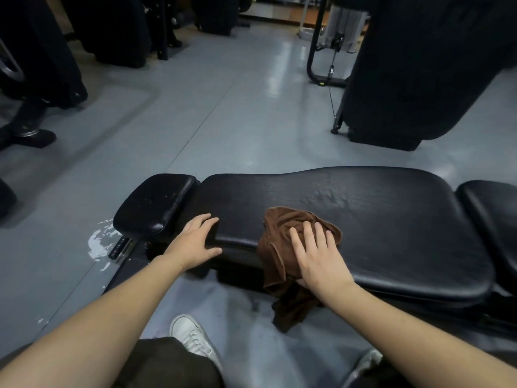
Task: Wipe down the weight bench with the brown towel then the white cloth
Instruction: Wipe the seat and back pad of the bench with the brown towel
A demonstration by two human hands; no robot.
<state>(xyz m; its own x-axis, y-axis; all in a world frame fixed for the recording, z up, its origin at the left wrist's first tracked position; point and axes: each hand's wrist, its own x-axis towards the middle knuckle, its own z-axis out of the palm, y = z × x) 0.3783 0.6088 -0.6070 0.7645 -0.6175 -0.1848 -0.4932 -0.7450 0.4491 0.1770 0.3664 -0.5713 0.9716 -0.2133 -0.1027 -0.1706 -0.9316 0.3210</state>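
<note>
**Q:** Nearest the lens, what appears, reading left to right?

**A:** Two bare forearms reach forward over dark trousers; a white shoe [193,336] stands on the grey floor [237,113] between them.

**Q:** How does the left hand lie?

**A:** Left hand [195,240] rests on the near edge of the table [391,219], at the left end of its long black pad, beside the small separate head pad [156,204]. Its fingers [208,221] are straight and slightly apart on top, thumb below the edge; nothing is held.

**Q:** Where is the brown towel?

**A:** Brown towel [279,228] lies crumpled on the near edge of the long pad, right of the left hand, one end hanging down over the side toward the floor.

**Q:** And the right hand?

**A:** Right hand [319,259] presses flat on the towel, fingers [307,233] extended and spread, not curled round it.

**Q:** Further detail?

**A:** Droplets bead on the pad beyond the towel; a wet patch [100,245] glistens on the floor at lower left. Dark gym machines [419,65] stand behind.
</note>
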